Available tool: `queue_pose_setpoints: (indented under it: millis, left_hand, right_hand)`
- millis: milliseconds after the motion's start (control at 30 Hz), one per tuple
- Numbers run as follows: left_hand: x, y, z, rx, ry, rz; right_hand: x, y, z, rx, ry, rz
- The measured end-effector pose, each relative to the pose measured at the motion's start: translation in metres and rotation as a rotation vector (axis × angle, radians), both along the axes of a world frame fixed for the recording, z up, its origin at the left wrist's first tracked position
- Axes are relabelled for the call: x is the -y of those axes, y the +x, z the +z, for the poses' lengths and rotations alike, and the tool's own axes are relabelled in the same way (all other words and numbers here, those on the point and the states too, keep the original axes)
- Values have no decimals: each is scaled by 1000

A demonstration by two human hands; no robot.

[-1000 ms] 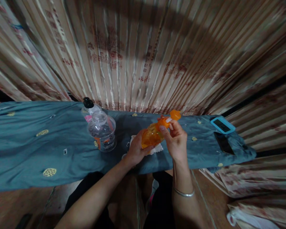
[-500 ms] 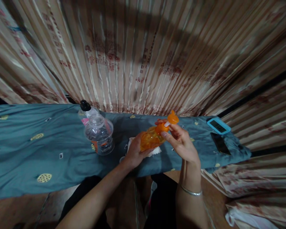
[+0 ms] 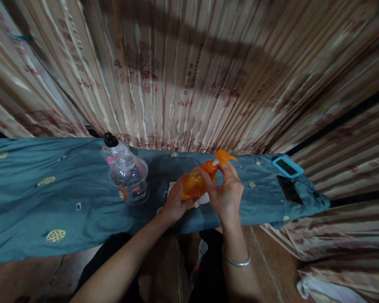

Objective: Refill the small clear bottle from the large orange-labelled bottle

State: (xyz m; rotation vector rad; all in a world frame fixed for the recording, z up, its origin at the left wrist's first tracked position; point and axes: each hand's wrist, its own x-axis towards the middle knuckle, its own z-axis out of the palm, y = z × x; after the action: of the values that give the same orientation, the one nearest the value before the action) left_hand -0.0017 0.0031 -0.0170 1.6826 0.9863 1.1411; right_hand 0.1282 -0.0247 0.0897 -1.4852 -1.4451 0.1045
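An orange see-through pump bottle (image 3: 192, 184) is held tilted above the cloth, its pump end up and to the right. My left hand (image 3: 176, 203) is wrapped round the lower part of its body. Around the neck, just below the orange pump head (image 3: 222, 156), my right hand (image 3: 225, 190) is closed, thumb on the near side and fingers behind. The pump's spout points right. Beneath the bottle, partly hidden by my hands, lies a white piece of paper (image 3: 203, 200).
Left of my hands, a clear wide plastic bottle (image 3: 129, 179) stands before a clear bottle with a black cap (image 3: 110, 140). At the right are a blue-framed digital timer (image 3: 287, 166) and a dark phone (image 3: 289, 190). A green-blue cloth (image 3: 91, 227) covers the table; a curtain (image 3: 164, 84) hangs behind.
The pump head has turned, so its spout now points right instead of up. My right hand has rotated and shifted left around the neck; my left hand keeps its hold.
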Motion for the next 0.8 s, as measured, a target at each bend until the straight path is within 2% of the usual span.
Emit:
queue_pose_setpoints:
  millis: [100, 267, 333, 500, 800]
  left_hand:
    - [0, 0, 2, 19, -4, -14]
    - [0, 1, 4, 17, -12, -17]
    - [1, 1, 4, 15, 0, -14]
    - [1, 2, 1, 9, 21, -18]
    - [1, 2, 4, -10, 27, -17]
  right_hand:
    - [-2, 6, -1, -74, -23, 65]
    - [-4, 22, 1, -278, -116, 410]
    - [-5, 24, 1, -356, -130, 487]
    - [-5, 25, 2, -460, -125, 522]
    - [-5, 29, 6, -424, -181, 542]
